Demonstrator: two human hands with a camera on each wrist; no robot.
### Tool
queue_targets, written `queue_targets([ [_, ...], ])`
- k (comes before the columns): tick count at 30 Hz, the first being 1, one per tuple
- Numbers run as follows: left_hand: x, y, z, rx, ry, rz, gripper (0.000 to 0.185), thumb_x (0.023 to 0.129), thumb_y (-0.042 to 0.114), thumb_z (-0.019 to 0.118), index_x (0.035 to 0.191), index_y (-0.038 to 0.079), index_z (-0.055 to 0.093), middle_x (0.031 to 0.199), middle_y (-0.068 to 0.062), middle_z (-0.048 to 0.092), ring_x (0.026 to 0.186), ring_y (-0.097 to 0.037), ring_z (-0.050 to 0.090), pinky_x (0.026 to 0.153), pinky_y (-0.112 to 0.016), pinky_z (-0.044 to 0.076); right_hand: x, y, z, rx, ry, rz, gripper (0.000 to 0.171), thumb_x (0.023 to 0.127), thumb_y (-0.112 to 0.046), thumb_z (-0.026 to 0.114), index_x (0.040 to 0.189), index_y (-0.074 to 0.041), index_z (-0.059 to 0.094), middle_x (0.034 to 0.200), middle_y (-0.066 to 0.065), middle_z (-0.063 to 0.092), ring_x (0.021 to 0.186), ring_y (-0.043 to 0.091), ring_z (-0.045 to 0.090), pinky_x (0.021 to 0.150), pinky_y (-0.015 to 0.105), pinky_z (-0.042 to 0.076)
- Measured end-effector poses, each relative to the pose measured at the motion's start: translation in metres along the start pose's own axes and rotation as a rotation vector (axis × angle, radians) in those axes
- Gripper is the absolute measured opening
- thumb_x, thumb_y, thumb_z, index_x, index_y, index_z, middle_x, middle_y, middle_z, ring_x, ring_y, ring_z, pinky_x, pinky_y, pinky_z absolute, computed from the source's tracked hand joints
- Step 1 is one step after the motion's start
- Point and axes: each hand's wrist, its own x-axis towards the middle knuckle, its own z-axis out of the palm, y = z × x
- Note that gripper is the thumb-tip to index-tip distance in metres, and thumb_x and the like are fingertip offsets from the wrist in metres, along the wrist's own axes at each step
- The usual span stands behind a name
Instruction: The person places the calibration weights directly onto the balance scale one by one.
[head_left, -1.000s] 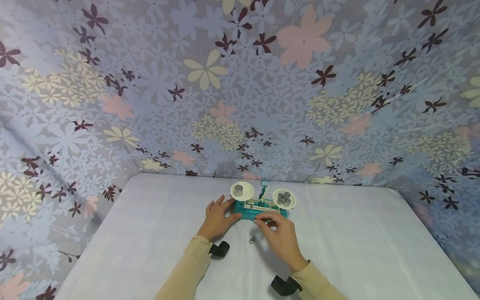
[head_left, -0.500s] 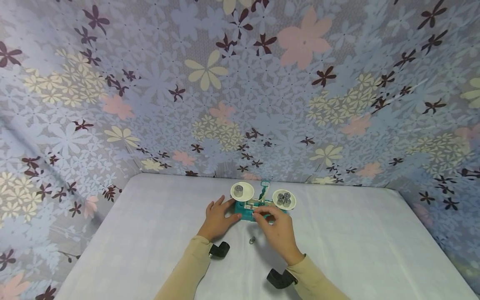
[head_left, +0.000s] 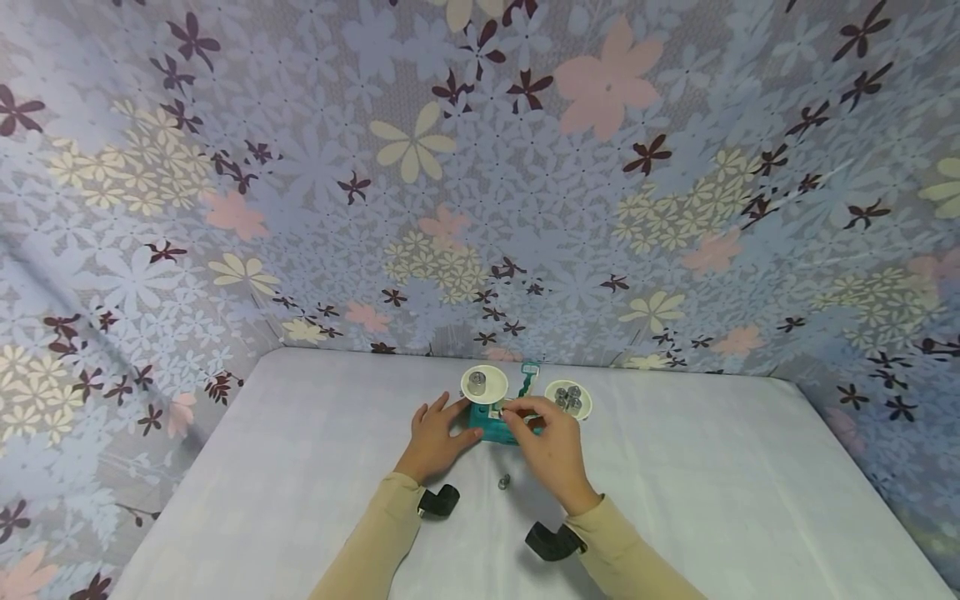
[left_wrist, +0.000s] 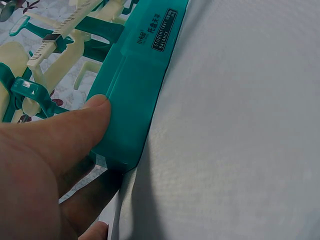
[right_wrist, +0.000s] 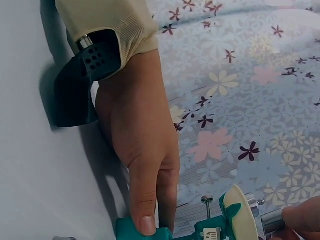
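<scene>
Right hand point(head_left: 553, 450): shifted leftward since earlier, pinching metal weight point(right_wrist: 272, 222), roughly upright, base down, near left pan point(head_left: 495, 386). Teal balance point(head_left: 493, 427): on table point(head_left: 322, 458), long axis left-right, left end gripped by left hand point(head_left: 437, 437).

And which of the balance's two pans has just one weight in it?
The pan on the person's left, near the left hand: a single weight stands in it. The other pan bears a cluster of weights.
</scene>
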Motion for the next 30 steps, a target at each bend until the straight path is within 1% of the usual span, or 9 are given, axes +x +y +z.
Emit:
queue_targets([
  [5, 0.0, 0.0, 0.0, -0.007, 0.001, 0.01, 0.061, 0.096, 0.039, 0.067, 0.145, 0.005, 0.054, 0.147, -0.017, 0.053, 0.147, -0.039, 0.03, 0.119, -0.062, 0.011, 0.005, -0.002, 0.002, -0.009, 0.007, -0.012, 0.008, 0.09, -0.009, 0.075, 0.098, -0.01, 0.078, 0.097, -0.001, 0.074, 0.083, 0.014, 0.067, 0.072, 0.031, 0.057],
  [12, 0.0, 0.001, 0.0, 0.002, 0.0, 0.007, 0.061, 0.096, 0.039, 0.067, 0.145, 0.005, 0.054, 0.147, -0.016, 0.053, 0.147, -0.039, 0.03, 0.119, -0.062, 0.011, 0.011, -0.002, 0.005, -0.005, 0.012, -0.019, 0.01, 0.091, -0.009, 0.074, 0.1, -0.007, 0.077, 0.098, -0.001, 0.074, 0.082, 0.014, 0.066, 0.072, 0.03, 0.057],
  [17, 0.0, 0.001, 0.0, 0.013, -0.002, 0.004, 0.061, 0.096, 0.039, 0.067, 0.145, 0.005, 0.054, 0.146, -0.016, 0.054, 0.147, -0.039, 0.03, 0.119, -0.062, 0.011, 0.016, -0.001, 0.008, -0.016, 0.013, -0.009, 0.009, 0.092, -0.008, 0.074, 0.099, -0.007, 0.078, 0.096, 0.0, 0.073, 0.081, 0.014, 0.066, 0.071, 0.031, 0.056],
  [25, 0.001, 0.0, 0.0, 0.028, -0.001, 0.008, 0.061, 0.096, 0.039, 0.067, 0.145, 0.005, 0.054, 0.146, -0.017, 0.054, 0.147, -0.039, 0.031, 0.119, -0.062, 0.012, 0.022, 0.002, 0.013, -0.064, 0.037, -0.061, 0.007, 0.09, -0.008, 0.075, 0.097, -0.008, 0.078, 0.087, 0.0, 0.071, 0.078, 0.015, 0.064, 0.065, 0.028, 0.054],
  [30, 0.0, 0.0, 0.0, 0.018, 0.0, 0.01, 0.061, 0.096, 0.039, 0.067, 0.145, 0.005, 0.054, 0.146, -0.017, 0.054, 0.147, -0.039, 0.031, 0.118, -0.062, 0.012, 0.025, 0.003, 0.016, -0.098, 0.04, -0.091, 0.007, 0.09, -0.008, 0.075, 0.097, -0.008, 0.078, 0.089, 0.002, 0.072, 0.077, 0.014, 0.063, 0.062, 0.028, 0.053],
])
